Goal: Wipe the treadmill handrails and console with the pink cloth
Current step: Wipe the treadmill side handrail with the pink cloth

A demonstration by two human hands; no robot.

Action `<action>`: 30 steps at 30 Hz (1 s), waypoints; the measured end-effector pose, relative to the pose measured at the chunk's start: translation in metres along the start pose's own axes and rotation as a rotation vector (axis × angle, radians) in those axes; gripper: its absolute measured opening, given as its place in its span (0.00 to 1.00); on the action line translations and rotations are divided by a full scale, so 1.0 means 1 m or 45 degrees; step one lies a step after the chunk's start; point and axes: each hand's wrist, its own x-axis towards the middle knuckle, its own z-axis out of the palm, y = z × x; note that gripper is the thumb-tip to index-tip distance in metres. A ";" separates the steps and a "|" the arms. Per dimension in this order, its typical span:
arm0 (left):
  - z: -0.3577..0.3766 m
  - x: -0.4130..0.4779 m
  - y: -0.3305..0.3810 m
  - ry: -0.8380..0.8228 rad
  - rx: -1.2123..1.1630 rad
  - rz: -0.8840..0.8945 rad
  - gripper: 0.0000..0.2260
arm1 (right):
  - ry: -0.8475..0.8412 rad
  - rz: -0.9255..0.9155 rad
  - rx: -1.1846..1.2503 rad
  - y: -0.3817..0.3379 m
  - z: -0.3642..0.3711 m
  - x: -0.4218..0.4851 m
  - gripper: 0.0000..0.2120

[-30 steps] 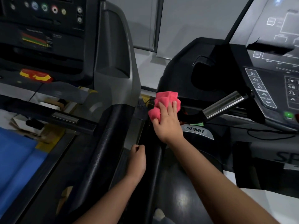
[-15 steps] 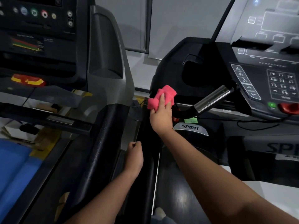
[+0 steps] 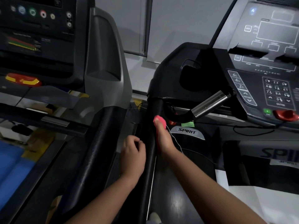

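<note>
Gripping the pink cloth [image 3: 160,121], the right hand [image 3: 163,139] is pressing it against the black handrail [image 3: 152,143] of the Spirit treadmill, below the console [image 3: 265,88]. Left hand [image 3: 132,156] is hanging loosely curled beside the rail, holding nothing.

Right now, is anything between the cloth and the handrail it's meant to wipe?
Nothing visible. The right hand already holds the pink cloth against the black handrail. The left hand sits beside that rail, holding nothing.
</note>
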 end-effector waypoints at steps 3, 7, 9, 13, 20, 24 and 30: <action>0.000 -0.002 0.002 0.041 0.103 0.220 0.03 | -0.059 -0.004 0.092 -0.009 -0.001 0.019 0.16; 0.001 -0.002 0.002 0.081 0.187 0.274 0.02 | -0.216 0.018 0.269 -0.013 -0.001 0.033 0.34; 0.000 -0.002 0.002 0.103 0.207 0.309 0.03 | -0.267 0.025 0.360 -0.017 -0.004 0.040 0.32; -0.001 -0.002 0.002 0.107 0.210 0.291 0.02 | -0.351 0.103 0.540 -0.013 -0.002 0.038 0.37; -0.007 -0.005 0.003 0.015 0.023 0.017 0.02 | -0.307 0.214 0.363 0.046 -0.006 -0.014 0.39; -0.010 -0.008 0.005 -0.040 -0.026 -0.037 0.01 | -0.223 0.202 0.262 0.061 -0.007 -0.048 0.30; -0.011 -0.006 -0.002 -0.099 -0.056 -0.014 0.04 | 0.157 -0.245 -0.375 0.052 0.009 -0.093 0.18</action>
